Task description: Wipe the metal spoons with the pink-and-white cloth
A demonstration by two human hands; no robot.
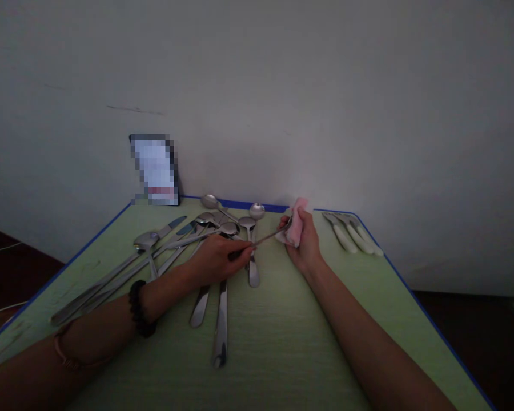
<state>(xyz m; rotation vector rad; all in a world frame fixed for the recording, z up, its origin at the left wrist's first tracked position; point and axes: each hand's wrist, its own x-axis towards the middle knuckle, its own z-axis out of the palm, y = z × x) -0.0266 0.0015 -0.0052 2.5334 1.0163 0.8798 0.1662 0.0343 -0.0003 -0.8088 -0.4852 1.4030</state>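
Observation:
My left hand (220,260) is closed on the handle of a metal utensil (268,235), above the pile of cutlery. The far end of that utensil reaches into a pink cloth (297,225), which my right hand (305,242) grips around it; the tip is partly hidden. Under and beside my left hand lie several metal spoons (146,241) and knives (173,225), overlapping, their handles pointing various ways. Several white-handled forks (351,234) lie side by side to the right of my right hand.
The green table (282,342) has a blue edge and meets a grey wall (257,103) at the back. A phone-like device (156,171), its screen blurred, leans on the wall at the back left corner.

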